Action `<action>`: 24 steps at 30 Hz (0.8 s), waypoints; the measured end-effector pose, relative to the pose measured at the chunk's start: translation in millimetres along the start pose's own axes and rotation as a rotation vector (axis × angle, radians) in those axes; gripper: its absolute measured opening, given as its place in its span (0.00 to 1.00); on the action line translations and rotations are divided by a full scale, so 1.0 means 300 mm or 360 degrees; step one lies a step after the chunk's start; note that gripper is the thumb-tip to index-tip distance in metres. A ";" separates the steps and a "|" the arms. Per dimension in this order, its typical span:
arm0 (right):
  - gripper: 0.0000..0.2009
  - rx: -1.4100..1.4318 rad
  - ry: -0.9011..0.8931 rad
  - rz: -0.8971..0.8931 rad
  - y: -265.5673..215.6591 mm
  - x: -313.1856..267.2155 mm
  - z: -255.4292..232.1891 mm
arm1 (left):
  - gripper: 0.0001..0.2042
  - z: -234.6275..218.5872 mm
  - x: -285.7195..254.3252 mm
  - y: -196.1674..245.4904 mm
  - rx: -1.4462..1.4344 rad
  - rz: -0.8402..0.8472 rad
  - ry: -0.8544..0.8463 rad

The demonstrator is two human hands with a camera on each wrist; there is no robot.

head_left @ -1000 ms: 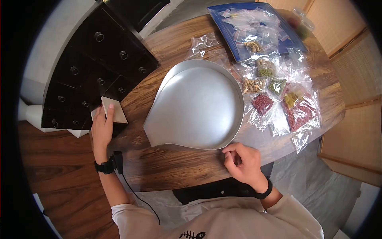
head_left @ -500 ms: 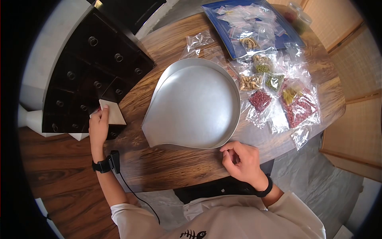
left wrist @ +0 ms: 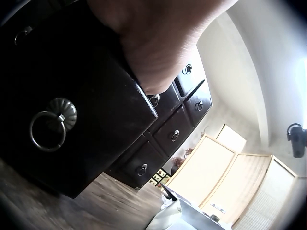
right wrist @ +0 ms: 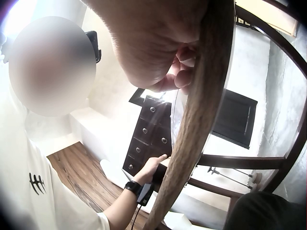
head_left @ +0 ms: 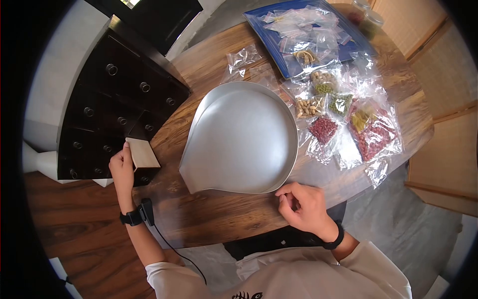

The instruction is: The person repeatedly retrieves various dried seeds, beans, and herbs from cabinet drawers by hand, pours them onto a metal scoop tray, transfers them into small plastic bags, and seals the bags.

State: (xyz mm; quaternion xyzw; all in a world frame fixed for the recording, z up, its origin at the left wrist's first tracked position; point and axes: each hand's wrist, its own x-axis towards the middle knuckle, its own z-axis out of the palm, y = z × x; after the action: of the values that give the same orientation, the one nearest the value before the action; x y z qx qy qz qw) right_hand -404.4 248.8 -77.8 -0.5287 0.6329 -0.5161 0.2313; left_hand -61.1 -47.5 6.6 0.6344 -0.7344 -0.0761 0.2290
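At the dark cabinet [head_left: 107,109], a small drawer with a pale inside [head_left: 142,153] stands pulled out. My left hand [head_left: 122,169] is at its left edge, thumb on top and fingers curled alongside; the fingertips are hidden. The left wrist view shows the drawer front [left wrist: 86,143] with its ring, and my left hand [left wrist: 158,43] behind it. My right hand [head_left: 304,207] rests loosely curled on the table edge beside the round metal pan [head_left: 244,137], holding nothing visible. In the right wrist view, my right hand [right wrist: 148,45] lies against the wooden edge [right wrist: 196,110].
Right of the pan lie clear bags with red beans [head_left: 322,129], green beans [head_left: 340,103] and shelled-looking nuts [head_left: 309,107]. Behind them is a blue tray [head_left: 271,45] carrying several small bags. Jars [head_left: 371,22] stand at the far right corner. A cable hangs from my left wrist.
My left hand has drawn back from over the drawer area to the drawer's left edge, its fingers more curled. The red bit by its fingertips is out of sight. My right hand stays put.
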 end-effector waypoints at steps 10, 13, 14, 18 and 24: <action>0.04 -0.0022 -0.0004 -0.0007 -0.005 0.000 -0.002 | 0.27 -0.045 -0.034 0.068 -0.0121 0.0089 0.0282; 0.04 0.0009 -0.0012 0.0010 -0.005 0.001 0.002 | 0.26 -0.020 -0.106 0.240 -0.0453 0.0210 0.0100; 0.04 -0.0002 0.0000 0.0012 -0.005 0.000 0.003 | 0.26 0.010 -0.141 0.314 -0.0359 0.0226 -0.0033; 0.04 -0.0025 -0.0002 0.0013 -0.010 0.001 0.000 | 0.27 0.198 -0.202 0.457 -0.0783 0.0168 -0.0868; 0.04 -0.0033 -0.0003 -0.0011 -0.008 0.002 -0.006 | 0.26 0.275 -0.181 0.530 -0.1421 -0.0594 -0.1752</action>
State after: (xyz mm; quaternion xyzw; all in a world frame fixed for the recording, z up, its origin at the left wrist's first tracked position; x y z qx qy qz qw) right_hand -404.9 249.3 -74.8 -0.5338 0.6361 -0.5099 0.2245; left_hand -234.6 19.3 -15.2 0.4651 -0.5219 -0.7135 0.0467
